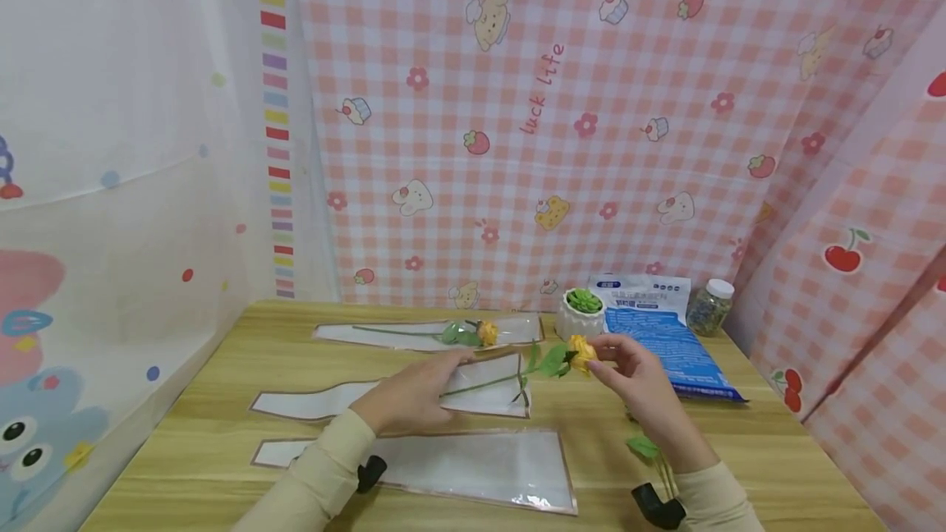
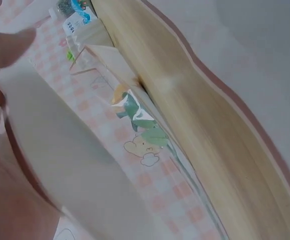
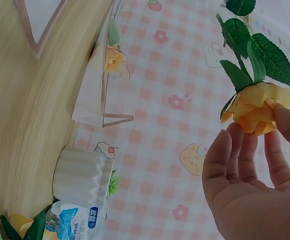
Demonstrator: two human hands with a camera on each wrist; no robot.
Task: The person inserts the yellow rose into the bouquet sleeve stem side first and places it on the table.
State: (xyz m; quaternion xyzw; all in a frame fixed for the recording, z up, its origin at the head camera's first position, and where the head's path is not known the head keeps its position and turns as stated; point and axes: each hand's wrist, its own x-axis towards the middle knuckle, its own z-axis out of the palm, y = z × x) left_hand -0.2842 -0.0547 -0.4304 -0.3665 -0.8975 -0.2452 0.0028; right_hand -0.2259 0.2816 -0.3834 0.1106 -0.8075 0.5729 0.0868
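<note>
- Yellow rose (image 1: 581, 354): the right hand (image 1: 634, 378) pinches its bloom (image 3: 257, 107) in the fingertips (image 3: 235, 134), seemingly keeping the stem (image 1: 484, 385) lined up with the middle sleeve (image 1: 318, 401).
- Left hand (image 1: 414, 392) lies over that sleeve, perhaps steadying it; I can't tell its grip.
- Second rose (image 1: 487, 333) lies in the back sleeve (image 1: 521, 329), likely for elbow room.

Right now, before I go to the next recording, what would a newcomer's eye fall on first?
Most likely the yellow rose held by its bloom in the right hand, its stem slanting toward the left hand. The pink checked cloth with cartoon prints, hanging behind the table, would probably compete for attention. Next might come the blue-and-white bag at the table's back right, beside a white plant pot.
</note>
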